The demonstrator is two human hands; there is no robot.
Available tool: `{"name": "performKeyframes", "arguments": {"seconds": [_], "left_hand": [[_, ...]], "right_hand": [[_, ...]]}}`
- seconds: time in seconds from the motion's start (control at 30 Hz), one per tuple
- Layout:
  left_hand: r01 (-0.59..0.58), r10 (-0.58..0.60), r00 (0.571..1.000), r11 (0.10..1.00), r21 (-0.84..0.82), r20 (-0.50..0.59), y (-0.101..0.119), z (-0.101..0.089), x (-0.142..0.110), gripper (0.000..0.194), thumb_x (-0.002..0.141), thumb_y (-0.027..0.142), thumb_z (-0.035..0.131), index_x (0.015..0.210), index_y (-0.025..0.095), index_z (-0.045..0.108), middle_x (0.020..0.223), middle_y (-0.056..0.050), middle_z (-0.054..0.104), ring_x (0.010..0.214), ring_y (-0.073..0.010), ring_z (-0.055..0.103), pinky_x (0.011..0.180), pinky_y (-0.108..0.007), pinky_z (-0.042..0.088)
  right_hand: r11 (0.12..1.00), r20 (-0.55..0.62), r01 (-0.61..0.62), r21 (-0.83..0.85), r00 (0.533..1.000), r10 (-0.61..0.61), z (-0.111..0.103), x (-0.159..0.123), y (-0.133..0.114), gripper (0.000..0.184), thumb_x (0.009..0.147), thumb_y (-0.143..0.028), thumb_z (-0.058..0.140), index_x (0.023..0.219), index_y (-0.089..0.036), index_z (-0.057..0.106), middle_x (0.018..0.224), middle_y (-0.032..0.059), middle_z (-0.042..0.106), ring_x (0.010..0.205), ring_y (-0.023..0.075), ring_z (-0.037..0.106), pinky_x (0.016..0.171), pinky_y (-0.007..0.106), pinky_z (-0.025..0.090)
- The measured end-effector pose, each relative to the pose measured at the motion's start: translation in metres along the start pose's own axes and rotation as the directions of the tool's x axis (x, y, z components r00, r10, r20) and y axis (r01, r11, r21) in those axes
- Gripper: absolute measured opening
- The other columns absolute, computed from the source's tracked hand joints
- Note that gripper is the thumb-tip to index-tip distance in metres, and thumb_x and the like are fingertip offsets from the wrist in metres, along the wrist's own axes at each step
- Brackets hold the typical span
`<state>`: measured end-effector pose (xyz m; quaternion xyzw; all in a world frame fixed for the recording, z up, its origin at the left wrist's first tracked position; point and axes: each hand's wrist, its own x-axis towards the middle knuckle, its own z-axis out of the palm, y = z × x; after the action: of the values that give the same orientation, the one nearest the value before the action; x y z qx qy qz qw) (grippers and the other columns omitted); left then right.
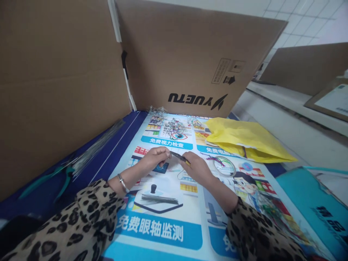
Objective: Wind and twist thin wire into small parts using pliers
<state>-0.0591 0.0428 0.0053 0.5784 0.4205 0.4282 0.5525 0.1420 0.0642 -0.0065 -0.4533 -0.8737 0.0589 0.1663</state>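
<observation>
My right hand (196,167) is wrapped round a slim dark tool with a yellow-edged handle (179,157), which looks like small pliers. Its tip points left, to the fingers of my left hand (156,158). The left fingers are pinched together at that tip; whatever lies between them is too small to make out. A thin wire loop (179,174) shows just below the right hand. Both hands are over a printed poster sheet (163,226). Nearer me, a small bundle of short straight wires (160,199) lies on the sheet.
At left lie a long wire bundle (98,146) and teal-handled pliers (65,177). Beyond my hands are tangled wire pieces (175,125) and cardboard walls (190,54). To the right are a clear ring-shaped roll (224,166), purple strands (213,158), a yellow bag (244,136) and a teal box (307,206).
</observation>
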Motion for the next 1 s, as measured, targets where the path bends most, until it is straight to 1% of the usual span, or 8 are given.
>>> {"name": "performKeyframes", "arguments": {"seconds": [0.1,0.2,0.33,0.43,0.57,0.7,0.83,1.0], "left_hand": [[-0.02,0.021,0.999,0.999,0.036,-0.046,0.0011,0.0005,-0.0003,0.013,0.075,0.026,0.051,0.069,0.014,0.052,0.058,0.005,0.046,0.044,-0.0045,0.037,0.045,-0.018,0.027],[-0.034,0.043,0.995,0.994,0.105,-0.089,0.0009,0.0012,-0.0007,0.015,0.076,0.027,0.05,0.067,0.015,0.051,0.057,0.005,0.046,0.045,-0.0051,0.036,0.044,-0.018,0.029],[-0.022,0.051,0.99,0.974,0.224,-0.128,0.0025,0.0025,-0.0016,0.013,0.076,0.026,0.048,0.068,0.016,0.053,0.049,0.006,0.04,0.044,-0.0068,0.034,0.046,-0.019,0.03],[-0.025,0.062,0.989,0.967,0.252,-0.138,0.005,0.0038,-0.0023,0.013,0.075,0.024,0.047,0.066,0.016,0.052,0.048,0.006,0.04,0.044,-0.0072,0.034,0.047,-0.019,0.03],[-0.016,0.046,0.991,0.973,0.23,-0.128,0.005,0.004,-0.0024,0.013,0.075,0.023,0.047,0.064,0.016,0.05,0.046,0.006,0.041,0.044,-0.0071,0.034,0.047,-0.019,0.03],[0.0,0.01,0.997,0.993,0.119,-0.081,0.0018,0.0014,-0.0011,0.014,0.075,0.026,0.049,0.066,0.015,0.051,0.053,0.005,0.044,0.044,-0.0059,0.036,0.044,-0.018,0.029],[0.024,-0.022,0.999,0.998,0.057,-0.034,-0.0005,-0.0011,0.0005,0.017,0.074,0.027,0.052,0.063,0.014,0.051,0.054,0.005,0.043,0.043,-0.0045,0.035,0.042,-0.017,0.028],[0.033,-0.032,0.999,0.999,0.01,-0.026,-0.0023,-0.0015,0.0013,0.016,0.073,0.027,0.053,0.063,0.014,0.051,0.052,0.005,0.043,0.042,-0.0039,0.035,0.041,-0.016,0.026]], "right_hand": [[0.999,-0.024,0.053,-0.002,0.998,-0.053,0.0001,0.0039,0.0019,0.017,0.087,-0.035,0.045,0.086,-0.019,0.052,0.084,0.0037,0.056,0.082,0.0164,0.052,0.071,0.025,0.038],[0.993,-0.057,0.093,-0.071,0.994,-0.097,-0.0002,0.0058,0.0029,0.018,0.087,-0.034,0.046,0.088,-0.018,0.054,0.085,0.0059,0.057,0.085,0.0185,0.051,0.074,0.028,0.038],[0.973,-0.08,0.096,-0.21,0.99,-0.115,-0.0024,0.0066,0.0017,0.016,0.086,-0.031,0.047,0.088,-0.018,0.055,0.085,0.0076,0.057,0.084,0.0206,0.05,0.074,0.03,0.037],[0.957,-0.08,0.086,-0.275,0.99,-0.112,-0.0046,0.0063,0.0003,0.015,0.086,-0.031,0.048,0.087,-0.018,0.056,0.084,0.0076,0.057,0.083,0.0209,0.05,0.073,0.03,0.036],[0.946,-0.056,0.076,-0.315,0.994,-0.098,-0.0061,0.0056,-0.0003,0.014,0.085,-0.031,0.049,0.086,-0.019,0.056,0.084,0.0074,0.057,0.082,0.0206,0.05,0.069,0.029,0.034],[0.942,-0.045,0.067,-0.329,0.995,-0.086,-0.0058,0.0041,0.0,0.012,0.084,-0.03,0.05,0.085,-0.019,0.056,0.083,0.0067,0.057,0.081,0.0203,0.051,0.068,0.029,0.033],[0.948,-0.043,0.063,-0.312,0.996,-0.081,-0.005,0.0018,-0.0003,0.015,0.086,-0.033,0.048,0.085,-0.019,0.055,0.083,0.0061,0.056,0.081,0.02,0.05,0.069,0.028,0.034],[0.961,-0.028,0.067,-0.267,0.997,-0.077,-0.0037,-0.0003,-0.0009,0.015,0.086,-0.032,0.047,0.085,-0.019,0.054,0.084,0.0057,0.057,0.083,0.019,0.052,0.07,0.027,0.035]]}}
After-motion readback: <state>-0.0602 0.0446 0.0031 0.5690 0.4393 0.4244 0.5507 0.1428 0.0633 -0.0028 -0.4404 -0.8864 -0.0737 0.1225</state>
